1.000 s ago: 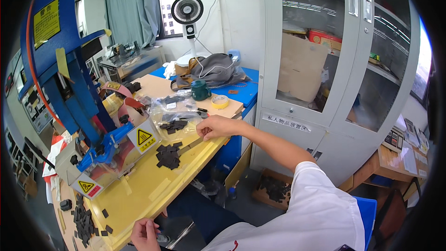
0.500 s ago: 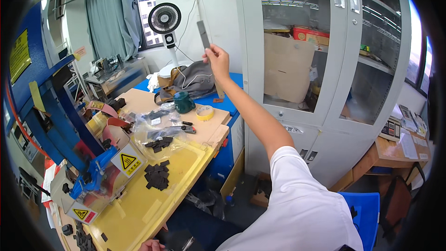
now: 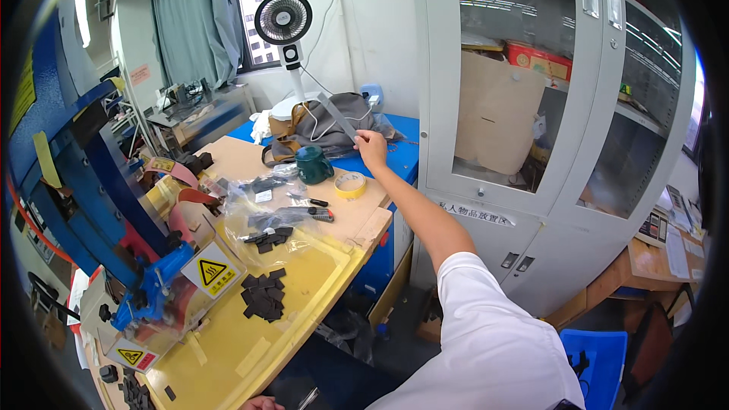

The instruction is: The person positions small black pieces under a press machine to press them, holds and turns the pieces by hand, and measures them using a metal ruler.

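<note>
My right hand (image 3: 370, 149) is stretched out over the far end of the table, its fingers pinched on the lower end of a flat grey strip (image 3: 336, 115). The strip tilts up and to the left, in front of a grey bag (image 3: 334, 125). Below the hand are a yellow tape roll (image 3: 350, 184) and a dark green mug (image 3: 312, 165). My left hand (image 3: 262, 404) shows only in part at the lower edge, by the near side of the table; its fingers are mostly cut off. A shiny metal piece (image 3: 308, 398) is close to it.
A blue press machine (image 3: 114, 182) with warning signs stands at the left. Several small black pieces (image 3: 263, 294) lie on the yellow board (image 3: 220, 349), near a clear plastic bag (image 3: 250, 212) and a utility knife (image 3: 313, 213). A white fan (image 3: 284, 18) and a grey cabinet (image 3: 440, 106) stand behind.
My right hand has come down with the strip, which has gone from nearly upright to leaning left. The whole view has shifted a little, so the background sits farther right.
</note>
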The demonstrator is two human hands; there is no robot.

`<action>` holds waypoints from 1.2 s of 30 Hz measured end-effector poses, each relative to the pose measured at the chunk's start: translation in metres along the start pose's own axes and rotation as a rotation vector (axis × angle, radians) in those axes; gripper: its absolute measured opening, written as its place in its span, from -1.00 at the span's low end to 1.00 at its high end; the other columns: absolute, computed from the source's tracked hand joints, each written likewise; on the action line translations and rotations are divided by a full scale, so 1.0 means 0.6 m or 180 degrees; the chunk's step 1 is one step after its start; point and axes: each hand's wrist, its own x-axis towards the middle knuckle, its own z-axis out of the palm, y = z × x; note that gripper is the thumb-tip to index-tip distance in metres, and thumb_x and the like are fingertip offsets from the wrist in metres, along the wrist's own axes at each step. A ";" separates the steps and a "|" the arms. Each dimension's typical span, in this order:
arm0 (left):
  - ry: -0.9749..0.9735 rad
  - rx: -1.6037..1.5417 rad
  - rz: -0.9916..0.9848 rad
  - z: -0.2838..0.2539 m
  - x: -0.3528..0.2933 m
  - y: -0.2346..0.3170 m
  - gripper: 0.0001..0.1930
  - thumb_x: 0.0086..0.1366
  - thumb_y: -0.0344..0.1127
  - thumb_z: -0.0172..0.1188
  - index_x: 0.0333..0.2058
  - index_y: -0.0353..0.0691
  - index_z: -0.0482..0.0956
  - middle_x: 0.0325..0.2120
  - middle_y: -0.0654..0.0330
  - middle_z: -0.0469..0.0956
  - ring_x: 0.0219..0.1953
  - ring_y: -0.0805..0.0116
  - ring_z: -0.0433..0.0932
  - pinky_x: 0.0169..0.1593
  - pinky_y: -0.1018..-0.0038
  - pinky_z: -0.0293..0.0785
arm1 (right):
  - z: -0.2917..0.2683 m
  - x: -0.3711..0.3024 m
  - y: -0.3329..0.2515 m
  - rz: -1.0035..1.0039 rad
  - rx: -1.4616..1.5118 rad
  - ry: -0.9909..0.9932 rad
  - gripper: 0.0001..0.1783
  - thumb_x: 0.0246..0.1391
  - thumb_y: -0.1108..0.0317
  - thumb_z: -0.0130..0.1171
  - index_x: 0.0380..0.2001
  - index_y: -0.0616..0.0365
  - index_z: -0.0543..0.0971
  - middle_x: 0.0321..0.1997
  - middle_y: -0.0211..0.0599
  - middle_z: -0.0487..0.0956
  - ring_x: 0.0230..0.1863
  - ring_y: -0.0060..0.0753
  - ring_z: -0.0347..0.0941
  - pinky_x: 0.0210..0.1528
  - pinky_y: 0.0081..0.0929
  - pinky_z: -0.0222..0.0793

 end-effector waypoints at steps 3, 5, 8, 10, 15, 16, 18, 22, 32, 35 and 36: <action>-0.0168 -0.0060 -0.0069 0.006 0.002 -0.009 -0.90 0.55 -0.41 0.31 -0.14 -0.30 0.75 -0.44 0.33 0.63 -0.43 0.59 0.46 -0.35 0.58 0.38 | -0.001 0.026 0.029 -0.0185 -0.0552 -0.0008 -0.72 0.24 0.40 0.36 -0.05 0.32 0.79 -0.39 -0.18 0.79 -0.42 -0.45 0.74 -0.28 -0.42 0.61; -0.0170 -0.0054 -0.0060 0.013 0.002 -0.010 -0.90 0.54 -0.42 0.30 -0.14 -0.30 0.75 -0.44 0.33 0.63 -0.43 0.58 0.46 -0.34 0.58 0.38 | 0.008 0.035 0.033 -0.0194 -0.0637 0.0346 -0.75 0.25 0.40 0.35 -0.09 0.34 0.79 -0.36 -0.14 0.80 -0.42 -0.43 0.74 -0.28 -0.41 0.61; -0.0102 0.0023 -0.0064 0.016 -0.008 -0.006 -0.91 0.54 -0.43 0.30 -0.14 -0.30 0.75 -0.44 0.33 0.63 -0.43 0.57 0.46 -0.33 0.57 0.39 | 0.034 0.028 0.011 -0.0082 -0.0162 0.0595 -0.79 0.24 0.42 0.33 -0.14 0.31 0.77 -0.37 -0.08 0.78 -0.33 -0.21 0.76 -0.22 -0.25 0.60; -0.0117 0.0084 -0.0058 0.018 -0.010 -0.004 -0.91 0.54 -0.44 0.29 -0.14 -0.31 0.75 -0.44 0.32 0.63 -0.44 0.57 0.46 -0.32 0.56 0.40 | 0.032 0.039 0.017 0.0076 -0.0019 0.0875 -0.81 0.24 0.42 0.33 -0.15 0.31 0.76 -0.38 -0.08 0.77 -0.35 -0.22 0.75 -0.24 -0.26 0.59; -0.0350 -0.0037 -0.0070 0.027 0.005 -0.014 -0.91 0.54 -0.45 0.28 -0.13 -0.30 0.75 -0.43 0.30 0.65 -0.44 0.57 0.46 -0.33 0.56 0.39 | -0.061 0.108 0.114 0.0630 -0.0148 0.1873 -0.80 0.20 0.52 0.22 -0.15 0.28 0.75 -0.17 0.08 0.78 -0.13 0.14 0.73 -0.01 -0.02 0.60; -0.0357 -0.0036 -0.0088 0.030 0.006 -0.016 -0.91 0.54 -0.45 0.28 -0.13 -0.30 0.75 -0.43 0.30 0.65 -0.44 0.57 0.46 -0.33 0.56 0.39 | -0.059 0.109 0.138 0.0734 -0.0150 0.1993 -0.74 0.14 0.55 0.17 -0.13 0.33 0.72 -0.02 0.25 0.74 0.06 0.33 0.64 0.16 0.10 0.53; -0.0071 -0.0009 -0.0210 0.022 -0.016 -0.016 -0.91 0.55 -0.44 0.28 -0.13 -0.30 0.74 -0.42 0.31 0.66 -0.45 0.59 0.46 -0.34 0.58 0.38 | 0.030 0.041 0.101 0.1020 -0.0480 0.1661 -0.73 0.11 0.53 0.18 -0.14 0.38 0.71 0.00 0.31 0.72 0.11 0.34 0.63 0.19 0.10 0.52; -0.0264 -0.0091 -0.0101 0.029 -0.007 -0.011 -0.89 0.58 -0.41 0.25 -0.14 -0.30 0.73 -0.43 0.34 0.65 -0.44 0.62 0.50 -0.34 0.62 0.39 | -0.059 0.061 0.150 0.0803 -0.1767 0.1129 -0.71 -0.01 0.42 0.33 -0.27 0.47 0.72 -0.25 0.31 0.75 -0.15 0.40 0.73 -0.03 0.11 0.64; -0.0114 -0.0114 -0.0062 0.003 -0.041 -0.026 -0.86 0.60 -0.39 0.24 -0.12 -0.32 0.72 -0.40 0.34 0.66 -0.38 0.62 0.56 -0.27 0.63 0.48 | -0.073 -0.152 -0.152 -0.0711 -0.0026 -0.0874 -0.68 0.35 0.29 0.31 0.05 0.27 0.69 0.00 -0.13 0.74 0.03 -0.24 0.67 0.15 -0.29 0.55; -0.0326 -0.0226 -0.0088 0.005 -0.043 -0.035 -0.87 0.59 -0.40 0.24 -0.13 -0.33 0.72 -0.40 0.33 0.67 -0.38 0.62 0.57 -0.27 0.62 0.50 | -0.098 -0.356 -0.340 -0.0830 -0.0083 -0.2311 -0.62 0.36 0.16 0.36 0.07 0.20 0.73 0.19 -0.07 0.72 0.16 -0.17 0.66 0.23 -0.25 0.54; -0.0345 -0.0220 -0.0082 0.005 -0.045 -0.042 -0.87 0.59 -0.40 0.24 -0.13 -0.33 0.72 -0.40 0.33 0.67 -0.38 0.62 0.57 -0.27 0.62 0.50 | -0.094 -0.400 -0.365 -0.1805 -0.0320 -0.2593 -0.43 0.33 -0.02 0.38 0.20 0.19 0.68 0.25 -0.03 0.66 0.23 -0.01 0.60 0.31 -0.11 0.50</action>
